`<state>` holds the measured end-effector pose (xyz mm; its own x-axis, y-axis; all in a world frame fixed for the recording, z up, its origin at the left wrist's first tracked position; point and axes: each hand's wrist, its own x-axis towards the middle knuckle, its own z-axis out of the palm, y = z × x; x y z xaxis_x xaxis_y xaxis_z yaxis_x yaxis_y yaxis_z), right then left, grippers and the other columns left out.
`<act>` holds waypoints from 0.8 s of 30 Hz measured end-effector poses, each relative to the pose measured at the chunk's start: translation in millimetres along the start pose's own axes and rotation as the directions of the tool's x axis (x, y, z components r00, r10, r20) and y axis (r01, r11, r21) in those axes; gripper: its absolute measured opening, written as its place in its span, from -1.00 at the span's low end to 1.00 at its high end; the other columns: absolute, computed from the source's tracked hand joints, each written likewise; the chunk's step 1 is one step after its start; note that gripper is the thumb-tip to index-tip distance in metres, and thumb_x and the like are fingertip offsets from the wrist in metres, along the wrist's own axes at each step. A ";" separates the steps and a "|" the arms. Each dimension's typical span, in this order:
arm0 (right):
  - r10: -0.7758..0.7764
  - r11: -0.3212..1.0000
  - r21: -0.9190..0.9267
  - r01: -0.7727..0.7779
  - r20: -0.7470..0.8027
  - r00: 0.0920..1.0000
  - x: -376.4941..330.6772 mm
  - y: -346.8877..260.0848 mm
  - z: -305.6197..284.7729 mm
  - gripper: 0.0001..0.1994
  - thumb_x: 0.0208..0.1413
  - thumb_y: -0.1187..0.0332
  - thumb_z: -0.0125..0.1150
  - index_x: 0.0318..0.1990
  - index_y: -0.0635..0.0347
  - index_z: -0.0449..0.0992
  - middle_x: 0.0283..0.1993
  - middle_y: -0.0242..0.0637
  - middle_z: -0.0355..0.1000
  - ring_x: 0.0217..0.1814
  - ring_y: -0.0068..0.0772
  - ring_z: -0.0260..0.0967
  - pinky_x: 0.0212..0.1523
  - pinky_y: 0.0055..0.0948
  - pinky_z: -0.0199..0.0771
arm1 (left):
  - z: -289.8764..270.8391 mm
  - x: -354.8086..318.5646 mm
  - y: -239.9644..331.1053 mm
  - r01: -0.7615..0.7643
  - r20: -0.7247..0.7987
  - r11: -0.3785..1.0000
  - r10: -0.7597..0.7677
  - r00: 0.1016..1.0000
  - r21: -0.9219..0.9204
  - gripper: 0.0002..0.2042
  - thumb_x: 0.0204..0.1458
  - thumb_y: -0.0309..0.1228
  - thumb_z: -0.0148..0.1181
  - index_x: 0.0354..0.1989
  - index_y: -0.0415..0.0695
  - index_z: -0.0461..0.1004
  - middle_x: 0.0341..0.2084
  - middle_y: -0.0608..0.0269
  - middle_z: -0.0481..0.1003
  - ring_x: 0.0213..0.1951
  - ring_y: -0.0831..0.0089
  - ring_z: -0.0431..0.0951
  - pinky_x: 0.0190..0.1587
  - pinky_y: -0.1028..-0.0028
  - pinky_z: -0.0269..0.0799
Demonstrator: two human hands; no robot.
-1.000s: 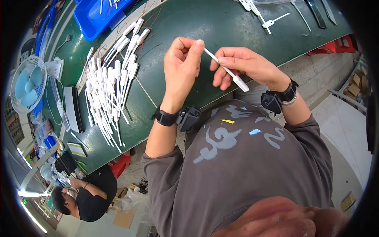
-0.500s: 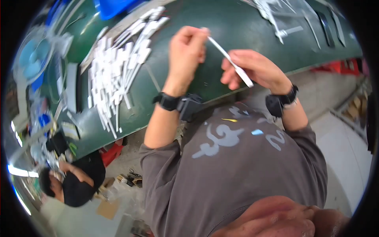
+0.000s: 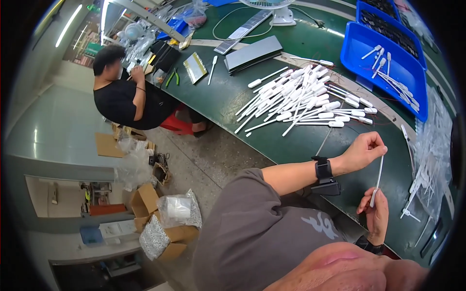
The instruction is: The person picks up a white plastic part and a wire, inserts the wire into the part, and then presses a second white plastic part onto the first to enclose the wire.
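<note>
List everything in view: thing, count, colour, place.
Table: one, green, centre to right
Held stick: one, white, right
Loose sticks: many, white, heaped on table
Trays: several, blue, upper right
Fan: one, white base, top edge
Panel stack: one, grey, beside loose sticks
Hand tool: one, green, upper left
Co-worker: one, black top, upper left
Cartons: several, brown, lower left
Left hand: one, bare, stick's thin end
Right hand: one, bare, stick's wide end

The dark green tabletop point(image 3: 216, 99) carries a loose heap of white paddle-ended plastic sticks point(image 3: 293, 90), a stack of grey panels point(image 3: 255, 52) near it, a blue tray point(image 3: 358, 63), clear plastic bags point(image 3: 435, 140) and green-handled pliers point(image 3: 176, 79).
</note>
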<state>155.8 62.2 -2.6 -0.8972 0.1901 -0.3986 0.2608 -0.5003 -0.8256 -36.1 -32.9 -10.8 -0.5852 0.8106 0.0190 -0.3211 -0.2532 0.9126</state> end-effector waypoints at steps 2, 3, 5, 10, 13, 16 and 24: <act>0.015 1.000 -0.005 -0.014 0.076 0.997 3.7 1.1 -7.8 -0.65 0.44 0.08 -0.10 -0.08 0.23 0.37 -0.44 -0.29 0.39 -0.52 -0.48 0.33 -0.41 -0.51 0.41 | -1.3 0.3 1.5 0.003 -0.009 1.000 -0.003 1.000 -0.008 -0.83 0.25 -0.34 0.20 -0.27 -0.18 0.41 -0.56 0.49 0.41 -0.59 0.80 0.32 -0.62 0.68 0.18; -0.044 0.999 0.027 0.041 0.116 0.992 5.9 -0.3 -10.1 -0.64 0.44 0.08 -0.11 -0.05 0.24 0.38 -0.33 -0.24 0.42 -0.38 -0.44 0.38 -0.28 -0.48 0.43 | 2.8 0.5 4.8 0.004 -0.007 1.000 -0.004 1.000 -0.023 -0.82 0.24 -0.33 0.21 -0.25 -0.18 0.42 -0.56 0.47 0.43 -0.58 0.76 0.35 -0.60 0.65 0.22; -0.166 0.984 0.098 0.149 0.184 0.969 9.5 -3.0 -10.5 -0.62 0.45 0.07 -0.13 0.01 0.25 0.39 -0.10 -0.13 0.47 -0.10 -0.36 0.48 -0.01 -0.42 0.48 | 10.6 -0.4 8.4 0.008 0.001 0.998 -0.008 1.000 -0.055 -0.80 0.22 -0.30 0.23 -0.22 -0.19 0.43 -0.56 0.43 0.48 -0.57 0.70 0.41 -0.57 0.59 0.29; -0.486 0.859 0.050 0.509 -0.230 0.843 32.9 -6.2 7.6 -0.58 0.46 0.11 -0.16 0.18 0.28 0.36 0.28 -0.07 0.31 0.34 -0.30 0.26 0.36 -0.31 0.20 | 17.9 -9.9 -6.7 -0.310 0.194 0.881 0.254 0.948 0.358 -0.75 0.17 -0.25 0.26 -0.20 -0.21 0.47 -0.51 0.27 0.57 -0.53 0.47 0.53 -0.47 0.45 0.41; -0.507 0.854 -0.002 0.520 -0.224 0.832 36.7 -6.1 16.9 -0.56 0.47 0.13 -0.16 0.25 0.28 0.34 0.37 -0.11 0.23 0.41 -0.28 0.19 0.42 -0.30 0.13 | 17.7 -20.1 5.3 -0.384 0.270 0.799 0.286 0.920 0.463 -0.72 0.12 -0.23 0.29 -0.21 -0.21 0.51 -0.44 0.12 0.61 -0.43 0.23 0.61 -0.37 0.33 0.47; -0.494 0.856 0.002 0.517 -0.290 0.820 39.6 -0.8 19.1 -0.61 0.45 0.21 -0.08 0.23 0.33 0.37 0.30 -0.14 0.30 0.33 -0.34 0.26 0.36 -0.33 0.20 | 14.9 -16.8 4.7 -0.346 0.263 0.791 0.240 0.934 0.505 -0.74 0.11 -0.23 0.28 -0.24 -0.20 0.53 -0.45 0.11 0.59 -0.41 0.17 0.60 -0.36 0.31 0.46; -0.616 0.781 -0.374 0.501 -0.327 0.716 33.7 18.7 -24.2 -0.71 0.41 0.38 0.03 0.14 0.41 0.43 0.13 -0.19 0.43 0.15 -0.47 0.36 0.23 -0.45 0.29 | 14.4 -20.4 -6.8 -0.429 0.250 0.690 0.350 0.903 0.584 -0.81 0.11 -0.29 0.26 -0.31 -0.17 0.50 -0.51 0.13 0.52 -0.39 0.11 0.55 -0.33 0.23 0.43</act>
<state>139.0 79.7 -41.1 -0.6868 0.7209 0.0927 -0.1124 0.0208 -0.9934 -11.2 -40.1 -11.5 -0.4545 0.7753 0.4385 0.4640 -0.2142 0.8596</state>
